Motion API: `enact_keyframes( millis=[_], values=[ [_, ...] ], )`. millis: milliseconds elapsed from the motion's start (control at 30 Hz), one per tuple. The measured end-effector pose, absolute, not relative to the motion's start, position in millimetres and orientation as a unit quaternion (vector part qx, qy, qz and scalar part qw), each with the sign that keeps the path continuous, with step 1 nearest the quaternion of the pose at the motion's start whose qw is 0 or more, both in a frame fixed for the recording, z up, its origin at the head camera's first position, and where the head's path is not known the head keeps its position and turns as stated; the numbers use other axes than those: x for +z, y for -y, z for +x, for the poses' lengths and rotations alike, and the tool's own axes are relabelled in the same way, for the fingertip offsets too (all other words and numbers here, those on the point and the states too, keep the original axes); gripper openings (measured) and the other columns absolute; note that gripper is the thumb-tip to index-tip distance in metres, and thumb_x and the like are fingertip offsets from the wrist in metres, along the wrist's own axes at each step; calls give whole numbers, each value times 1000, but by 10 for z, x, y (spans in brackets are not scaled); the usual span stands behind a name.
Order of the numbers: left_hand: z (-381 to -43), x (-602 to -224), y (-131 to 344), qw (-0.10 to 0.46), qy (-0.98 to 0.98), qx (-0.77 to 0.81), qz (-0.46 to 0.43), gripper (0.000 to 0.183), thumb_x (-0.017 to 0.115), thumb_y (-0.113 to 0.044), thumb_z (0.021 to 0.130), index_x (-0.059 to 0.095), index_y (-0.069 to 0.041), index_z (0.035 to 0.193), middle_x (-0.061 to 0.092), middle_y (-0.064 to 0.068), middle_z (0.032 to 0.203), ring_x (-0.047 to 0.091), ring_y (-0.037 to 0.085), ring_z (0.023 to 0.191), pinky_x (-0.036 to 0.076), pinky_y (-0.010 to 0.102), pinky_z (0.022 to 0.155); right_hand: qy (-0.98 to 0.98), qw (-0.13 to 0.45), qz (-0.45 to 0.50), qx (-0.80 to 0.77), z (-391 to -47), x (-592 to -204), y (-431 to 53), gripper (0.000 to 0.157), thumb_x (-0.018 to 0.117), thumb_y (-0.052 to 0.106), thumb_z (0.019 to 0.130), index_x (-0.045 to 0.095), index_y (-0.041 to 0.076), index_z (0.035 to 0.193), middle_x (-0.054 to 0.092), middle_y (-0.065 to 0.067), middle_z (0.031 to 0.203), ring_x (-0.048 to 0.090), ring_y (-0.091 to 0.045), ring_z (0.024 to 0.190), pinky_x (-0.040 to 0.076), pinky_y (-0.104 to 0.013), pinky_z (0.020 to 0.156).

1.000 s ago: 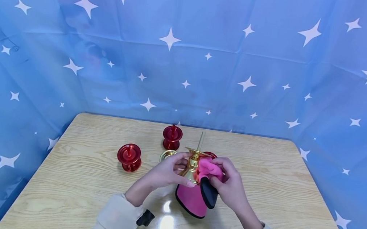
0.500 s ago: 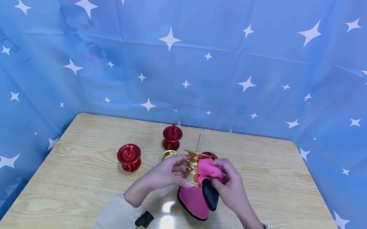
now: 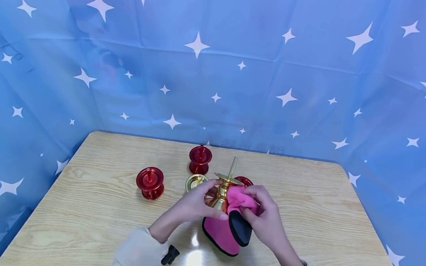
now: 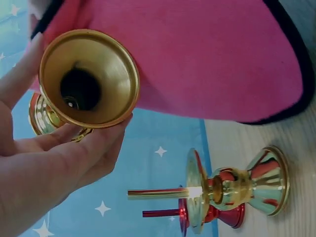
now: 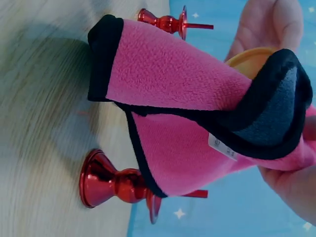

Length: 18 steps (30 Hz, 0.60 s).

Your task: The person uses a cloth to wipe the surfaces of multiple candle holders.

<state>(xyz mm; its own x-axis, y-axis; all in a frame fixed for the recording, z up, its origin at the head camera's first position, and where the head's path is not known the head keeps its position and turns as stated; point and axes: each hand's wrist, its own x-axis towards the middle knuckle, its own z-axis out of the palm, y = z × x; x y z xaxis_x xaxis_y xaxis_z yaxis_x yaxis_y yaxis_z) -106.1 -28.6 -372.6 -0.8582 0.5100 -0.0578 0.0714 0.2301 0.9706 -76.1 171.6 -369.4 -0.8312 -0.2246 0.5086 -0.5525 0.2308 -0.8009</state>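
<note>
A shiny gold candlestick (image 3: 221, 193) with a wide drip plate and a thin upright rod is raised over the table, leaning a little. My left hand (image 3: 200, 203) grips it around the stem and base. Its hollow underside (image 4: 98, 103) faces the left wrist camera. A pink cloth with black edging (image 3: 219, 233) is bunched in my right hand (image 3: 266, 218), which pinches it against the candlestick's right side. The lower part of the cloth (image 5: 168, 69) hangs down, its dark corner folded over. From the right wrist, the cloth hides most of the candlestick.
On the wooden table (image 3: 95, 215), red candlesticks stand at the left (image 3: 150, 182) and back (image 3: 200, 161). Another red candlestick (image 3: 244, 180) is partly hidden behind my right hand. A second gold candlestick (image 4: 232, 190) stands just beyond my left hand. A blue starry curtain (image 3: 217, 78) hangs behind.
The held candlestick has tilted slightly, its rod leaning more to the right. The cloth and my right fingers have shifted a little left along it. The standing candlesticks have not moved.
</note>
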Motion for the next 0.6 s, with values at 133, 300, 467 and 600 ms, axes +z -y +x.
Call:
enact_keyframes(
  millis=[133, 300, 467, 600],
  values=[
    [-1063, -3759, 280, 175, -777, 576, 183, 77, 80, -17, 69, 41, 0, 133, 55, 9, 109, 52, 22, 100, 47, 35, 83, 781, 179, 279, 530, -740, -3679, -1696, 48, 58, -30, 62, 58, 1, 99, 54, -13, 100, 52, -11, 87, 48, -15, 67],
    [-1097, -3762, 333, 206, -716, 639, 190, 71, 76, -5, 72, 38, 5, 132, 55, 11, 104, 53, 20, 95, 48, 31, 84, 774, 159, 273, 548, -744, -3684, -1719, 47, 57, -30, 63, 57, 0, 99, 53, -14, 101, 53, -9, 87, 49, -16, 66],
    [-1108, -3731, 393, 245, -661, 681, 199, 64, 71, 3, 75, 38, 8, 129, 53, 14, 112, 53, 22, 103, 45, 31, 90, 774, 124, 231, 577, -756, -3705, -1774, 45, 52, -31, 64, 54, -2, 99, 52, -13, 100, 54, -7, 81, 48, -17, 59],
    [-1094, -3705, 400, 249, -653, 686, 203, 61, 69, 6, 75, 38, 10, 127, 53, 17, 114, 52, 26, 107, 44, 33, 92, 776, 114, 208, 585, -754, -3700, -1783, 44, 52, -30, 66, 54, -1, 99, 52, -12, 99, 54, -7, 77, 48, -17, 56]
  ],
)
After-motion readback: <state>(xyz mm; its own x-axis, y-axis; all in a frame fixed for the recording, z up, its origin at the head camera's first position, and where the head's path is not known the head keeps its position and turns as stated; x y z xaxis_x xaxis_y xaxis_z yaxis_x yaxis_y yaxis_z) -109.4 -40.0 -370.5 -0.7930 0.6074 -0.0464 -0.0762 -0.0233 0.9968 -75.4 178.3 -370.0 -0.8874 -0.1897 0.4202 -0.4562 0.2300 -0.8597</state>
